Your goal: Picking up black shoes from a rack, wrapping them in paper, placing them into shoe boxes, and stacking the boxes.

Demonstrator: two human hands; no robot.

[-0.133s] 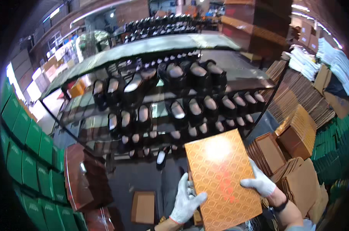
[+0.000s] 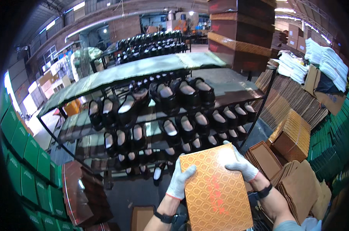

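A golden-orange shoebox (image 2: 217, 192) with a repeating pattern and red print lies between my hands, its flat top facing me. My left hand (image 2: 178, 180), in a white knit glove, grips its upper left edge with the thumb over the top. On the opposite edge, near the upper right corner, my gloved right hand (image 2: 242, 166) holds it with the thumb on top too. The fingers beneath the box are hidden. Beyond it, a metal rack (image 2: 259, 109) carries rows of black shoes (image 2: 170, 129) on several shelves.
Green boxes (image 2: 28, 181) are stacked at the left beside dark red cartons (image 2: 80, 192). An open tray-like box (image 2: 142, 217) sits on the floor. At the right stand flattened cardboard (image 2: 297, 188), bundled orange boxes (image 2: 292, 134) and green stacks (image 2: 328, 138). Tall brown cartons (image 2: 240, 42) rise behind the rack.
Both hands have moved up along the shoebox's edges, toward its far end. The shoebox sits lower in view, and the view has tilted up, showing more of the hall.
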